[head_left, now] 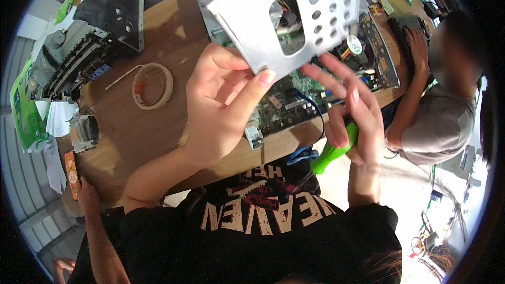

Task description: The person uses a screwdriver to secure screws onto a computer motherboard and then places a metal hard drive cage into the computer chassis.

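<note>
A silver sheet-metal bracket (252, 18) with rows of round holes and one long oval cutout is held up over the table. My left hand (218, 102) pinches its lower corner between thumb and fingers. Near its lower right edge is my right hand (363, 115), index and middle fingers reaching to the metal; whether they touch it I cannot tell. The lower fingers of that hand wrap a screwdriver (336, 150) with a green handle, its shaft pointing down and left. Behind and below the bracket lies a green circuit board (286, 108) in a metal chassis, partly hidden.
On the wooden table (158, 26) lie a tape roll (168, 87), a finned heat sink (84, 131) and an orange box (71, 173), touched by another person's hand (88, 197). An opened metal case (113, 10) stands left. A person at right rests a hand (417, 44) on a black part.
</note>
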`<state>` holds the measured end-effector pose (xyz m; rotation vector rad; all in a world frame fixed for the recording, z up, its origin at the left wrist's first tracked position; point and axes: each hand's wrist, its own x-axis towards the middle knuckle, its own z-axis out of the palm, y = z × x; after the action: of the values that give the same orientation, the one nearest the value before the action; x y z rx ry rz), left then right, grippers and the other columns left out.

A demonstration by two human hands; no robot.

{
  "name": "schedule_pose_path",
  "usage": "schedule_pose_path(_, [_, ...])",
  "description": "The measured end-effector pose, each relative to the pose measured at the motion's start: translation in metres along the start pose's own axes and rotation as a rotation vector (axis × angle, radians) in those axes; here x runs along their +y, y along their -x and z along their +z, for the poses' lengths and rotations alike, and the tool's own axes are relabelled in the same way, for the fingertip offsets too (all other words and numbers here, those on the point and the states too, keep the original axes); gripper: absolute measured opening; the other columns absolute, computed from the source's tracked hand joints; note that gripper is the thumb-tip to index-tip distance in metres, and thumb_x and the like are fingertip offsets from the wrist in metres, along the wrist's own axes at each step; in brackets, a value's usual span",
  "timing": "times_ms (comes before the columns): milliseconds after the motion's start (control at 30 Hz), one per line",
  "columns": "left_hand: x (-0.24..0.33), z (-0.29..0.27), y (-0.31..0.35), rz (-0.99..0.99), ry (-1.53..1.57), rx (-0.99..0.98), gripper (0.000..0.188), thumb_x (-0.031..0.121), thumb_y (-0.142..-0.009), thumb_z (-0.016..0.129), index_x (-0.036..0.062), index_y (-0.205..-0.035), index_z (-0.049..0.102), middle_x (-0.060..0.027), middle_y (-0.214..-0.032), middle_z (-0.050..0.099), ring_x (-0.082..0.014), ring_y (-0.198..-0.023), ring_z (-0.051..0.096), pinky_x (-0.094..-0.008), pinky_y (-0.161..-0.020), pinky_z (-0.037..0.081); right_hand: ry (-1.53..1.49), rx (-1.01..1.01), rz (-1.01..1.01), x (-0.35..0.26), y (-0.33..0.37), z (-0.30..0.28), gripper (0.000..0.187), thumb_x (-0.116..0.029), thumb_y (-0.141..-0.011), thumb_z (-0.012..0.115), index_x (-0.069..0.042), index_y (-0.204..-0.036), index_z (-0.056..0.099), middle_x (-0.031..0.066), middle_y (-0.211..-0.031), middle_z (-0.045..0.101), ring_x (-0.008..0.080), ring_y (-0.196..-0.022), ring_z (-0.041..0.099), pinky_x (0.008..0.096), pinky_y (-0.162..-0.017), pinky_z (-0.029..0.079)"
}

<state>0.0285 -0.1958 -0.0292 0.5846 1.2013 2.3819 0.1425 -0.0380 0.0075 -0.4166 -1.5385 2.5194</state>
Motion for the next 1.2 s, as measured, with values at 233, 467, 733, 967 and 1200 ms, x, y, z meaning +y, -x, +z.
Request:
schedule_pose_path(233, [0.011, 0.006, 0.004, 0.201, -0.648, -0.183, 0.020, -0.009, -0.069, 0.067, 0.0030, -0.085, 0.062, -0.0075, -0.085, 0.063, -0.0193, -0.080, 0.064, -0.0259, -0.072, 0.052, 0.157, -0.013, -0.005, -0.015, -0.010, 0.000, 0.082, -0.053, -0.083, 0.057, 0.010, -0.129, 0.033, 0.0187, -0.107, 0.057, 0.0094, -0.048, 0.050, 0.0232, -0.046, 0.044])
schedule_pose_path(467, [-0.007, -0.007, -0.003, 0.461, -0.849, -0.362, 0.017, 0.003, -0.070, 0.070, 0.0075, -0.085, 0.066, -0.0056, -0.093, 0.064, -0.0211, -0.085, 0.064, -0.0302, -0.071, 0.054, 0.219, 0.082, -0.104, -0.012, -0.006, 0.003, 0.078, -0.047, -0.071, 0.070, 0.008, -0.120, 0.043, 0.0157, -0.099, 0.059, 0.0182, -0.073, 0.061, 0.0283, -0.066, 0.052])
schedule_pose_path(733, [0.032, -0.033, -0.031, 0.425, -1.008, -0.547, 0.010, 0.003, -0.086, 0.058, -0.0019, -0.092, 0.064, -0.0101, -0.082, 0.066, -0.0146, -0.076, 0.063, -0.0249, -0.069, 0.051, 0.743, 0.023, -0.086, -0.027, -0.020, -0.010, 0.084, -0.056, -0.074, 0.062, 0.005, -0.128, 0.041, 0.0165, -0.114, 0.055, 0.0200, -0.088, 0.061, 0.0279, -0.073, 0.049])
schedule_pose_path(967, [0.015, -0.036, -0.032, -0.310, -0.362, -0.223, 0.021, 0.010, -0.087, 0.058, -0.0021, -0.105, 0.058, -0.0085, -0.098, 0.060, -0.0151, -0.083, 0.061, -0.0253, -0.072, 0.050, 1.443, 0.107, -0.274, 0.006, -0.029, 0.011, 0.083, -0.047, -0.067, 0.071, 0.001, -0.130, 0.045, 0.0154, -0.095, 0.062, 0.0072, -0.051, 0.054, 0.0208, -0.043, 0.036])
schedule_pose_path(1200, [-0.014, -0.050, -0.025, 0.013, -0.903, -0.260, 0.029, 0.014, -0.088, 0.059, -0.0012, -0.112, 0.055, -0.0065, -0.102, 0.059, -0.0105, -0.081, 0.058, -0.0235, -0.062, 0.048, 1.657, 0.187, -0.213, 0.033, -0.034, 0.016, 0.089, -0.052, -0.062, 0.076, 0.012, -0.118, 0.049, 0.0257, -0.101, 0.062, 0.0318, -0.097, 0.062, 0.0372, -0.086, 0.046])
